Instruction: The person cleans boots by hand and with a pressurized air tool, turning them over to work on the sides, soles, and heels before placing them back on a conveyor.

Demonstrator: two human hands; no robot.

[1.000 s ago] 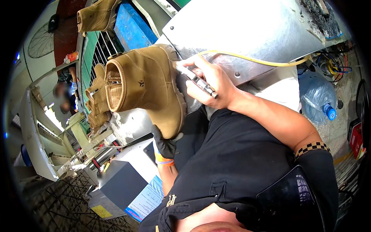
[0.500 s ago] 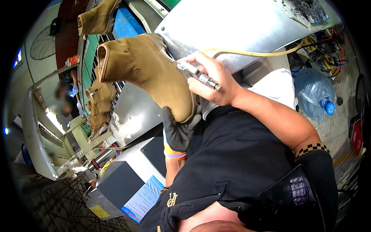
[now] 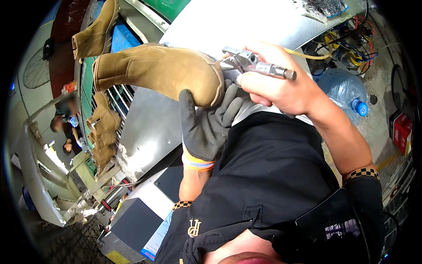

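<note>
A tan ankle boot [image 3: 162, 72] lies on its side above the metal bench, its shaft to the left and its toe toward me. My left hand [image 3: 204, 127], in a grey-palmed work glove with an orange cuff, grips the toe, the thumb on the upper and the other fingers by the sole edge. Bare and closed, my right hand [image 3: 288, 86] holds a small silver spray gun [image 3: 270, 69] with a knob at its rear. The gun's front end is close to the boot's sole edge; whether they touch is hard to tell. Part of the sole is hidden from view.
A yellow hose [image 3: 303, 54] runs to the right behind my right hand. Another tan boot [image 3: 96, 33] is at the upper left, and several more [image 3: 103, 127] are on a rack. A clear bottle [image 3: 343, 90] and tangled cables are at right. Two people are far left.
The boot has turned so its shaft is more level and its sole edge faces the gun. My left hand has opened wider along the toe, and my right hand has shifted right with the gun.
</note>
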